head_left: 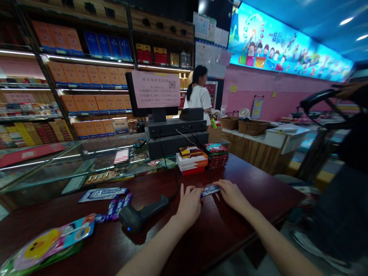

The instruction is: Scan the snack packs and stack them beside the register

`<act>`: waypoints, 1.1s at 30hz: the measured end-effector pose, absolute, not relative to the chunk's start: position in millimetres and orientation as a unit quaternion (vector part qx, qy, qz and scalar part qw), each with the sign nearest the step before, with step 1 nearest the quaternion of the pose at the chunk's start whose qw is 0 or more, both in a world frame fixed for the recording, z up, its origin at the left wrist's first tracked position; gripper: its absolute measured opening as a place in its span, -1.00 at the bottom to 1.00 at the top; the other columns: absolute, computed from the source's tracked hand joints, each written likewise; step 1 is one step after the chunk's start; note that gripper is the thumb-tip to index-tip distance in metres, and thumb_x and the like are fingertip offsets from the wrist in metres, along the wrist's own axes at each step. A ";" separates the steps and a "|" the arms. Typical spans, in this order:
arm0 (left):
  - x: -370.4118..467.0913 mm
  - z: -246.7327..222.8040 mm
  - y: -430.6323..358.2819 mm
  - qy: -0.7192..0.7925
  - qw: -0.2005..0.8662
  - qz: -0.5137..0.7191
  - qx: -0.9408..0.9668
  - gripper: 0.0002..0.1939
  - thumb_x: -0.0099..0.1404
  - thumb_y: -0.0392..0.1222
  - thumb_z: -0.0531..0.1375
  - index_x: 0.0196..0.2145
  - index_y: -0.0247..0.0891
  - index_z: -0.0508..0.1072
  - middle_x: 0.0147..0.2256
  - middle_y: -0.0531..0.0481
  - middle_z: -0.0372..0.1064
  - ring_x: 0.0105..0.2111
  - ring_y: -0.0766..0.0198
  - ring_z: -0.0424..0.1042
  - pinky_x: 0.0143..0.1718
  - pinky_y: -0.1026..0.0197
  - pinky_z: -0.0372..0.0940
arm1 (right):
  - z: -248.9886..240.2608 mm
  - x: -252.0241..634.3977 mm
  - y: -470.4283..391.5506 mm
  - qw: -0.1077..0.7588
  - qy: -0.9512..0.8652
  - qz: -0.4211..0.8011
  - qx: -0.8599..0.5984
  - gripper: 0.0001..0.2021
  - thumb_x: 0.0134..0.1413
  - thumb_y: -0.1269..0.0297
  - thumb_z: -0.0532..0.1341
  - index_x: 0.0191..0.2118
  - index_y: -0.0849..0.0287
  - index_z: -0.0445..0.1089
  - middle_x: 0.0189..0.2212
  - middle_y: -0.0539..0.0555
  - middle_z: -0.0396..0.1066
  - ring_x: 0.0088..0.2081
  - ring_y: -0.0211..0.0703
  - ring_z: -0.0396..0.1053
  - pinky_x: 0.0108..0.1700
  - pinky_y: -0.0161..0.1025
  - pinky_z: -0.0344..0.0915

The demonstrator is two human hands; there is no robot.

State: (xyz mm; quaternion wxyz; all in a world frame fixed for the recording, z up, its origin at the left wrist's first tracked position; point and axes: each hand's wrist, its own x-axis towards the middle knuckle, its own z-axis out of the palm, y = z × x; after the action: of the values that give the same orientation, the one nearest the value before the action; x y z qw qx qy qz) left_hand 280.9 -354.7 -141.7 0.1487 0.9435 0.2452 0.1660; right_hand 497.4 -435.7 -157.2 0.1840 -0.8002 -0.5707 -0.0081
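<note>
Between my two hands a small blue and white packet (211,190) lies on the dark red counter (230,226). The fingertips of my left hand (189,201) touch its left end, with the index finger raised and apart from the others. My right hand (230,194) has its fingers closed on the packet's right end. Left of my left hand rests a black barcode scanner (140,216) with a blue light. Beyond it are several small purple packets (116,209), a longer silver-blue packet (103,194) and a carded toy with a yellow duck (43,245).
Stacked boxes (192,163) and red packets (215,155) stand before the register (176,130) and its monitor. A glass case (97,153) is at the left. Behind the register stands a person (198,96); another person (339,199) is at the right edge.
</note>
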 end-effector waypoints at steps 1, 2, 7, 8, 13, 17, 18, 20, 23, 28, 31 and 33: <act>280.9 -142.4 -355.0 0.242 0.146 0.163 0.945 -0.43 0.24 -0.42 -0.01 0.16 -0.10 0.34 0.11 -0.01 0.42 0.18 0.08 0.23 0.38 -0.31 -0.28 | -157.0 496.0 -438.4 0.174 -0.573 -0.009 -0.800 -0.51 0.16 0.56 0.01 0.10 0.07 0.46 0.15 0.19 0.40 0.21 0.00 0.30 0.20 -0.03 0.20; 281.0 -142.9 -355.3 0.240 0.144 0.159 0.947 -0.44 0.25 -0.41 -0.01 0.16 -0.10 0.34 0.11 -0.01 0.43 0.19 0.08 0.23 0.38 -0.31 -0.28 | -156.5 494.5 -440.7 0.166 -0.576 -0.011 -0.800 -0.51 0.16 0.56 0.01 0.10 0.06 0.46 0.15 0.19 0.40 0.20 0.00 0.30 0.18 -0.04 0.21; 282.8 -142.6 -357.2 0.240 0.136 0.138 0.951 -0.58 0.34 -0.32 0.01 0.08 -0.04 0.41 0.07 0.03 0.46 0.20 0.07 0.23 0.37 -0.34 -0.26 | -156.9 493.6 -444.6 0.162 -0.585 -0.012 -0.794 -0.50 0.16 0.56 -0.01 0.07 0.02 0.48 0.10 0.14 0.44 0.14 -0.03 0.32 0.12 -0.10 0.20; 284.1 -142.5 -356.9 0.243 0.139 0.137 0.950 -0.63 0.37 -0.28 0.02 0.06 -0.05 0.42 0.07 0.03 0.46 0.20 0.06 0.24 0.37 -0.35 -0.26 | -157.8 495.1 -443.6 0.162 -0.586 -0.012 -0.794 -0.51 0.15 0.56 0.00 0.06 0.03 0.48 0.10 0.13 0.45 0.13 -0.03 0.33 0.11 -0.11 0.20; 296.8 -143.9 -347.2 0.264 0.135 0.141 0.945 -0.70 0.42 -0.08 0.05 0.04 -0.09 0.43 0.07 -0.01 0.47 0.20 0.02 0.24 0.36 -0.38 -0.28 | -161.9 506.8 -429.6 0.157 -0.584 -0.022 -0.796 -0.54 0.18 0.55 0.00 0.06 0.08 0.47 0.10 0.14 0.46 0.13 -0.03 0.33 0.09 -0.13 0.22; 311.2 -146.8 -331.6 0.280 0.121 0.135 0.943 -0.68 0.43 -0.06 0.05 0.06 -0.14 0.41 0.10 -0.04 0.44 0.23 -0.01 0.22 0.35 -0.39 -0.27 | -162.2 515.3 -410.3 0.151 -0.585 -0.015 -0.797 -0.52 0.20 0.55 -0.02 0.12 0.10 0.42 0.15 0.14 0.42 0.19 -0.02 0.30 0.12 -0.12 0.23; 314.5 -147.8 -327.3 0.283 0.117 0.134 0.942 -0.68 0.43 -0.06 0.04 0.05 -0.13 0.41 0.10 -0.04 0.44 0.23 -0.01 0.21 0.35 -0.40 -0.27 | -162.2 517.2 -405.2 0.148 -0.583 -0.011 -0.799 -0.51 0.18 0.56 -0.02 0.13 0.12 0.42 0.16 0.15 0.41 0.20 -0.02 0.29 0.14 -0.11 0.22; 320.2 -149.8 -319.1 0.288 0.111 0.133 0.942 -0.69 0.43 -0.06 0.04 0.05 -0.12 0.41 0.11 -0.04 0.42 0.25 -0.02 0.20 0.34 -0.43 -0.28 | -162.3 520.5 -395.9 0.147 -0.583 -0.006 -0.799 -0.49 0.15 0.60 -0.02 0.14 0.15 0.41 0.16 0.18 0.40 0.20 -0.02 0.29 0.17 -0.09 0.21; 326.0 -152.4 -308.9 0.289 0.103 0.136 0.942 -0.68 0.43 -0.04 0.03 0.06 -0.11 0.40 0.13 -0.05 0.41 0.26 -0.04 0.18 0.33 -0.44 -0.29 | -163.2 525.4 -385.2 0.156 -0.593 -0.001 -0.790 -0.47 0.13 0.62 -0.02 0.15 0.17 0.39 0.18 0.20 0.38 0.21 -0.02 0.29 0.19 -0.07 0.21; 330.8 -156.4 -299.2 0.286 0.098 0.138 0.943 -0.64 0.44 -0.02 0.01 0.09 -0.11 0.40 0.15 -0.06 0.39 0.27 -0.06 0.17 0.32 -0.45 -0.28 | -166.2 531.4 -374.5 0.164 -0.602 0.007 -0.781 -0.45 0.11 0.63 -0.01 0.17 0.17 0.37 0.22 0.19 0.34 0.24 -0.06 0.26 0.23 -0.08 0.19; 332.7 -159.4 -295.5 0.288 0.102 0.141 0.942 -0.63 0.44 -0.02 0.01 0.10 -0.11 0.40 0.18 -0.06 0.35 0.28 -0.07 0.15 0.32 -0.46 -0.28 | -167.5 532.8 -370.9 0.165 -0.607 0.006 -0.777 -0.43 0.10 0.64 -0.02 0.19 0.18 0.36 0.25 0.18 0.31 0.27 -0.07 0.23 0.26 -0.08 0.15; 333.3 -160.9 -293.7 0.289 0.105 0.140 0.941 -0.62 0.43 -0.01 0.02 0.11 -0.12 0.39 0.20 -0.06 0.34 0.29 -0.07 0.14 0.32 -0.46 -0.28 | -167.7 533.3 -369.6 0.165 -0.610 0.006 -0.775 -0.43 0.09 0.65 -0.02 0.19 0.20 0.36 0.26 0.19 0.30 0.27 -0.07 0.22 0.28 -0.08 0.14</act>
State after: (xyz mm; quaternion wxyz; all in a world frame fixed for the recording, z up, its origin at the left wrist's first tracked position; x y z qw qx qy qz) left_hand 333.3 -293.7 -160.9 0.1050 0.9410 0.2893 0.1404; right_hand 533.3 -369.6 -167.7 0.1647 -0.7751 -0.6100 0.0062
